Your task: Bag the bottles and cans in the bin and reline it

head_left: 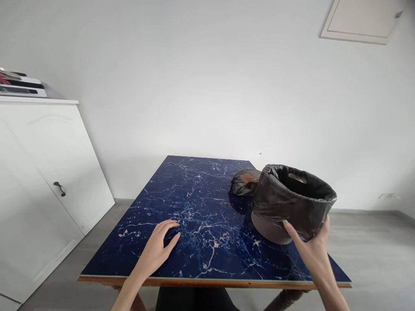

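A trash bin with a black plastic bag lining it and folded over its rim is at the right side of the table. My right hand grips its lower right side, thumb on the front over the bag and fingers round the far side, partly hidden. The bin leans a little. Behind it to the left lies a tied dark plastic bag with something orange-brown showing through. My left hand is at the table's near left, fingers curved and apart, with nothing in it.
The table has a blue marbled top and a wooden front edge. A white cabinet stands at the left, with a white rack on top. The white wall rises behind the table.
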{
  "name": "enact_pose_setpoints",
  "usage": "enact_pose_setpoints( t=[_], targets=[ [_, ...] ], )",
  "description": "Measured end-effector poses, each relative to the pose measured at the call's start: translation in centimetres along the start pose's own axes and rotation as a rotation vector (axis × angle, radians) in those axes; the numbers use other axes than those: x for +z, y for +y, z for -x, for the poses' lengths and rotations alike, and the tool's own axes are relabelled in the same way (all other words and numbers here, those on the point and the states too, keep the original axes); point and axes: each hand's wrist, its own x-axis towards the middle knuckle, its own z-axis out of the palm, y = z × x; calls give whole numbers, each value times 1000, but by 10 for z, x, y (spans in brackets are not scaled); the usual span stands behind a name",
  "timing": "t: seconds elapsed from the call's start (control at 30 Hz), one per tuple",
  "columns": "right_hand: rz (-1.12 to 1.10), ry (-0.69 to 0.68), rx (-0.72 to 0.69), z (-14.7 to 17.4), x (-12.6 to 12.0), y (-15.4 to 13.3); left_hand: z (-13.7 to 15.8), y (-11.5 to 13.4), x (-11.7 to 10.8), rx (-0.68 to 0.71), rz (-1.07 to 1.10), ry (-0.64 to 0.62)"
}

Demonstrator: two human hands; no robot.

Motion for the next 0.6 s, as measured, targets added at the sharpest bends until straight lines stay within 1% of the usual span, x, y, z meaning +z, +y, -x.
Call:
enact_pose_setpoints(
  t=[0.07,0.1,0.13,0.17,0.2,0.23,0.3,0.33,0.4,0.5,0.53,0.6],
  targets=[
    [-40,35,129,27,8,-2,-1,0,0,17,-4,3],
    [-47,96,183,42,11,-8,-1,0,0,24,-5,6],
    [-52,139,196,59,15,-16,-2,0,0,27,-5,8],
    [-57,203,142,74,19,-26,-2,0,0,28,-4,9],
    [-59,263,45,88,23,-37,-2,1,0,27,-3,10],
    [-56,290,-59,99,26,-48,-2,2,-1,25,-3,7],
    [-33,203,-217,112,35,-67,-2,4,-2,20,-3,1],
    [-37,130,-267,113,40,-74,-2,5,-2,16,-4,-4],
    [-56,-45,-313,107,53,-80,-2,5,-3,6,-6,-13],
    [-39,-299,-331,94,78,-72,-2,5,-3,-7,-7,-21],
    [-19,-363,-342,92,86,-66,-2,5,-3,-7,-7,-20],
    [26,-443,-379,92,101,-53,-2,5,-3,0,-3,-17]
  ],
)
